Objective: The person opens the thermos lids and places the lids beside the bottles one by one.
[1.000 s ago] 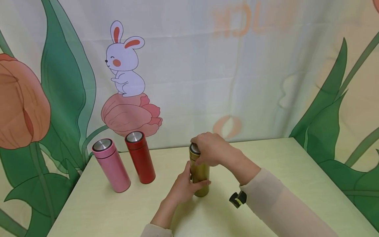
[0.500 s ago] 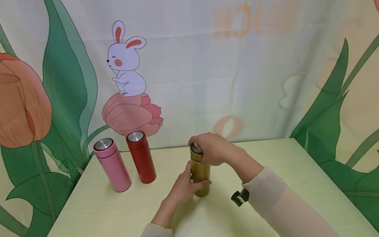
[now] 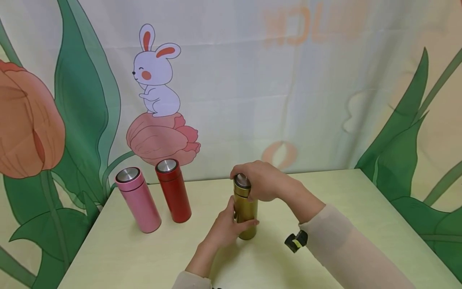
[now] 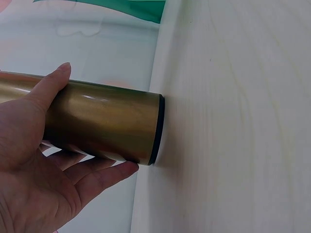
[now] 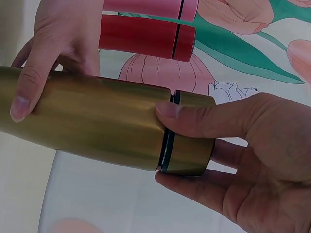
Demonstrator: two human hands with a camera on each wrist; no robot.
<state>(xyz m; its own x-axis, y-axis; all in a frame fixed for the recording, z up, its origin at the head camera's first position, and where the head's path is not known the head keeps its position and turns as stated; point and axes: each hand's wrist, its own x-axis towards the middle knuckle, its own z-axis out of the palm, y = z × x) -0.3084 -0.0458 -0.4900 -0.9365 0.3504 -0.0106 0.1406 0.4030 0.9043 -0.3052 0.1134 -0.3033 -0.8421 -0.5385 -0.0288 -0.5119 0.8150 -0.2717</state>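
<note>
A gold thermos (image 3: 246, 212) stands upright on the table. My left hand (image 3: 224, 228) grips its lower body, thumb on one side and fingers on the other. My right hand (image 3: 265, 180) comes over from the right and holds the thermos lid (image 3: 242, 192), with its silver top partly under the fingers. In the right wrist view the thumb and fingers of the right hand (image 5: 272, 150) span the lid (image 5: 192, 150), and a dark seam shows between lid and body. The left wrist view shows the black base rim (image 4: 158, 130) down at the tabletop.
A pink thermos (image 3: 140, 206) and a red thermos (image 3: 174, 192) stand to the left, both with silver-topped lids on. A printed curtain (image 3: 231, 88) hangs behind the table (image 3: 173, 257). A small black device (image 3: 296, 241) sits at the right sleeve.
My right hand has turned slightly on the lid, its fingers shifting leftward and uncovering more of the silver top. The left hand keeps its grip on the body. The head view has shifted slightly.
</note>
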